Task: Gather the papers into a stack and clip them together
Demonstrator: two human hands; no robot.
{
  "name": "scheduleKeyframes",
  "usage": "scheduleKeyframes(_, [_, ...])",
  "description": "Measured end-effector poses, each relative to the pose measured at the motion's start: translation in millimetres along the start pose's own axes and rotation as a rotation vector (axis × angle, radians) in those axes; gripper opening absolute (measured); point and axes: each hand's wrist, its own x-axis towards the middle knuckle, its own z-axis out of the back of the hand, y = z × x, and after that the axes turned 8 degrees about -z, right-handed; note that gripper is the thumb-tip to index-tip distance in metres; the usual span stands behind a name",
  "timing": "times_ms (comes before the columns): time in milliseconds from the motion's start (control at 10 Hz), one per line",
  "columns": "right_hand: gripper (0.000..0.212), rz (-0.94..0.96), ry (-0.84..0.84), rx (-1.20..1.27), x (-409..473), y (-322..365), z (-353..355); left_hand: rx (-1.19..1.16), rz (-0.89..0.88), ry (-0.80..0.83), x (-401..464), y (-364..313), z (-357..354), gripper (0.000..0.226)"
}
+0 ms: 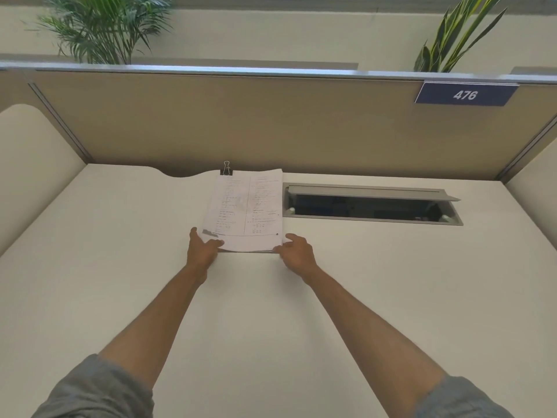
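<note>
A stack of printed white papers (pixel 245 209) lies on the pale desk (pixel 120 251), reaching toward the back partition. A black binder clip (pixel 226 169) with silver handles is clamped on the stack's far left corner. My left hand (pixel 202 247) grips the near left corner, thumb on top of the top sheet. My right hand (pixel 297 251) holds the near right corner, fingers at the stack's edge. The near edge looks slightly raised off the desk.
An open cable tray (pixel 370 205) with a raised lid is cut into the desk right beside the papers. A tan partition (pixel 271 122) with a blue "476" sign (pixel 465 94) closes the back. Side panels stand left and right; plants rise behind.
</note>
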Motion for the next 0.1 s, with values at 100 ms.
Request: scheduleKeyframes(100, [0.065, 0.112, -0.107, -0.185, -3.9, -1.4, 8.4, 0.258, -0.049, -0.029, -13.8, -6.1, -6.0, 0.084])
